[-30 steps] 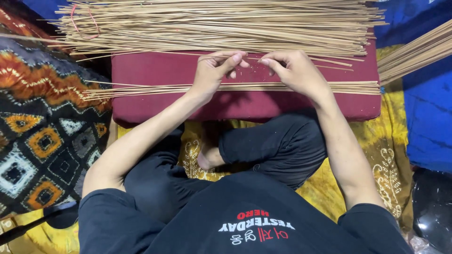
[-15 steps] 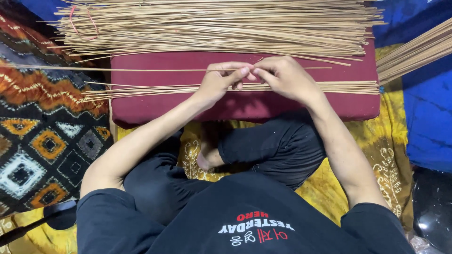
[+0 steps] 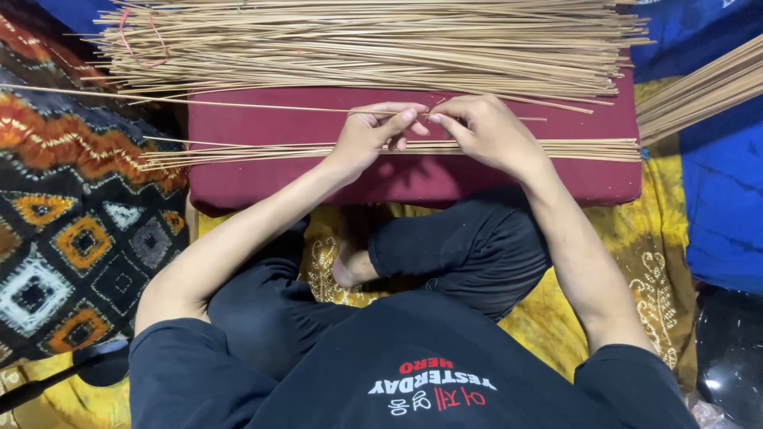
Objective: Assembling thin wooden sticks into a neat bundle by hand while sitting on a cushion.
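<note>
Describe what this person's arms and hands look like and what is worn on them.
Both arms are bare from the short sleeves of a black T-shirt down to the fingertips. The left hand and right hand wear no gloves, and no rings, watch or bracelets are visible. The fingers are slim, with short, unpainted nails.

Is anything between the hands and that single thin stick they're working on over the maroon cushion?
Nothing visible. The left hand and right hand both pinch the single thin stick directly, above the maroon cushion. The small stick bundle lies nearer the body, under the hands; the big stick pile lies beyond.
</note>
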